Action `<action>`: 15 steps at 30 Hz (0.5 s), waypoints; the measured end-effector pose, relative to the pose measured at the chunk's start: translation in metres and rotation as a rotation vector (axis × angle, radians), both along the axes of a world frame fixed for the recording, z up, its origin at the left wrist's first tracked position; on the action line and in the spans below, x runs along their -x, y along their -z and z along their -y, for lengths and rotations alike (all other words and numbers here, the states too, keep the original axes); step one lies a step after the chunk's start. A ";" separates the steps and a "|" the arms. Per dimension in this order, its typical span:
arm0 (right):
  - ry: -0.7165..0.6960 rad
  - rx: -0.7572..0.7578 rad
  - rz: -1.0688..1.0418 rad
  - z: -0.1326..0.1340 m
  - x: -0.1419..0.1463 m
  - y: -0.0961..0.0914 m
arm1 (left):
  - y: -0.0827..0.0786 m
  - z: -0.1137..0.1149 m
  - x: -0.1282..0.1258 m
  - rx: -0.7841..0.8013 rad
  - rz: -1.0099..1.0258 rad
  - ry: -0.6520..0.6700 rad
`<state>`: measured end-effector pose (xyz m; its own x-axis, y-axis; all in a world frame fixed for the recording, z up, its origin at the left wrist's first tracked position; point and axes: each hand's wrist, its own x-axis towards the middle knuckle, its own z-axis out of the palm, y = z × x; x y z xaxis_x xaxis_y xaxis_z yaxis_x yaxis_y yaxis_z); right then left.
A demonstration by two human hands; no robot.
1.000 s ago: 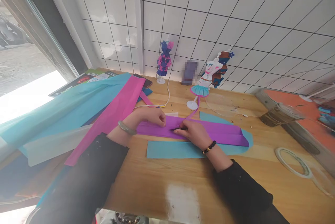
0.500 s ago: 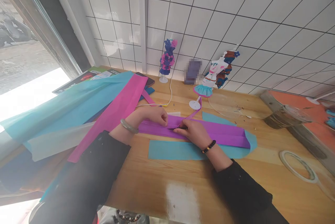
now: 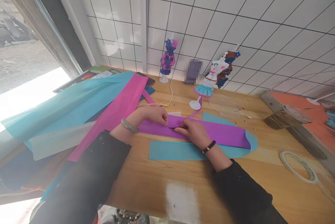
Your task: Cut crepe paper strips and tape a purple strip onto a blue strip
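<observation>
A long folded strip of purple paper point(image 3: 225, 135) lies across the wooden table point(image 3: 162, 175), on top of a light blue paper piece point(image 3: 178, 150). My left hand point(image 3: 154, 115) pinches the strip's left part, fingers closed on it. Close beside it, my right hand point(image 3: 193, 131) presses and pinches the same strip near its middle, fingers curled on a fold. A thin purple ribbon point(image 3: 195, 111) runs from the strip up to a small mannequin.
Large sheets of light blue point(image 3: 65, 105), pink point(image 3: 115, 112) and white paper point(image 3: 54, 140) cover the left. Two dressed mini mannequins point(image 3: 167, 58) point(image 3: 209, 80) stand by the tiled wall. A tape roll point(image 3: 297, 164) and a wooden disc stack point(image 3: 284, 115) sit at right.
The fold in the purple strip has been pressed flatter; the raised upper edge on its right half has gone down. Both hands stay in nearly the same spot.
</observation>
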<state>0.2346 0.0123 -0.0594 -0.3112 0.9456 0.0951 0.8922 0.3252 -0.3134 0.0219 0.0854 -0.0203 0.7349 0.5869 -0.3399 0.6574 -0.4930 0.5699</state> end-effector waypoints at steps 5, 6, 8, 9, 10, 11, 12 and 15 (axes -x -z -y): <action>-0.002 -0.010 0.002 0.001 0.000 0.000 | 0.000 -0.001 0.000 0.000 -0.002 0.008; 0.000 -0.013 0.006 0.001 0.000 -0.001 | 0.000 -0.001 0.000 0.001 -0.002 0.008; 0.003 -0.022 0.017 0.001 0.001 -0.001 | 0.000 0.000 0.000 0.002 0.000 0.000; 0.006 -0.027 0.024 0.001 0.001 -0.001 | -0.001 0.000 0.000 0.006 0.000 -0.004; 0.009 -0.030 0.030 0.001 0.001 -0.001 | -0.001 0.001 0.000 0.011 -0.001 -0.007; 0.012 -0.031 0.035 0.002 0.002 -0.001 | -0.001 0.001 0.000 0.015 -0.002 -0.010; 0.016 -0.030 0.038 0.002 0.002 0.000 | -0.002 0.001 0.000 0.016 -0.002 -0.012; 0.027 -0.029 0.038 0.003 0.002 0.000 | -0.002 0.001 0.000 0.011 0.006 -0.011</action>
